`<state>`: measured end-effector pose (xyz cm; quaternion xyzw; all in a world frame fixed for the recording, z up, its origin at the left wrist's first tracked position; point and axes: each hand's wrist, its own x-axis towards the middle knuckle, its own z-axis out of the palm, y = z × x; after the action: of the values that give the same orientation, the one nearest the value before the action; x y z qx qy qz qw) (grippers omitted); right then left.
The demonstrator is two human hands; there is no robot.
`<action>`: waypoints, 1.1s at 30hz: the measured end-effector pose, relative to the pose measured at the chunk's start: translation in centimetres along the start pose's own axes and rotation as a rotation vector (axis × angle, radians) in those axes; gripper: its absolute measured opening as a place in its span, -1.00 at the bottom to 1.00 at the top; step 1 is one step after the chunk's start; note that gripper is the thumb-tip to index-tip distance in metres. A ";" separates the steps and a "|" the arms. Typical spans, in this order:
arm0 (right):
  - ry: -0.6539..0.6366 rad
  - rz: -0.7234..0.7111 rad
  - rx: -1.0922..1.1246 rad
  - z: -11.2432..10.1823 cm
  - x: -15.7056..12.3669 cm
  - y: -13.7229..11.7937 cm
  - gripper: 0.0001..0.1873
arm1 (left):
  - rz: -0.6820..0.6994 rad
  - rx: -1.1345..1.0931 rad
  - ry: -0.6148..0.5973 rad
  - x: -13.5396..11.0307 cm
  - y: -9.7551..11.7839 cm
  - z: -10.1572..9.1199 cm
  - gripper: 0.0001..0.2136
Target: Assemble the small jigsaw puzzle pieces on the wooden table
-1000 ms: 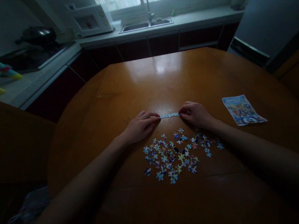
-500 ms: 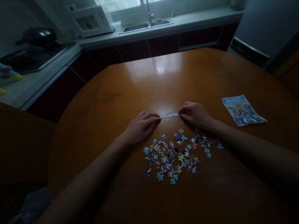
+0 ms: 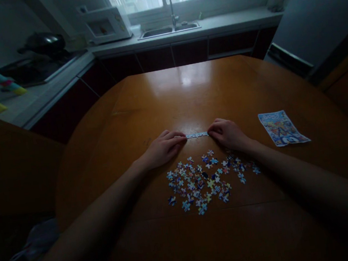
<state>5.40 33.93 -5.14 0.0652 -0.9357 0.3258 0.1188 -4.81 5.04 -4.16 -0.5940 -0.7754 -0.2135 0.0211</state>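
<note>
A short row of joined puzzle pieces (image 3: 197, 135) lies flat on the round wooden table (image 3: 188, 90). My left hand (image 3: 163, 148) rests on the table with its fingers drawn together, pinching the row's left end. My right hand (image 3: 229, 133) is curled and pinches the row's right end. Just nearer to me, between my forearms, lies a scattered heap of several loose, colourful puzzle pieces (image 3: 205, 179).
A colourful printed picture sheet (image 3: 280, 128) lies on the table to the right of my right hand. Behind the table run a counter with a sink and tap (image 3: 169, 28), a white microwave (image 3: 106, 25) and a black pan (image 3: 43, 43) on a stove.
</note>
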 end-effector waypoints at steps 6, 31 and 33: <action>0.037 0.018 0.067 0.1 0.0 0.3 -0.86 | -0.011 -0.005 0.011 0.1 0.2 -0.1 -0.71; 0.151 0.490 0.676 -1.3 1.3 1.1 -0.72 | -0.012 -0.046 0.018 0.1 0.0 -0.1 -0.71; 0.153 0.488 0.686 -1.3 1.4 1.1 -0.72 | -0.014 -0.040 0.012 0.1 0.1 -0.2 -0.71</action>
<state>4.08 35.53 -4.43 -0.1466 -0.7497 0.6405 0.0789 -4.82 5.10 -3.89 -0.5877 -0.7748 -0.2328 0.0124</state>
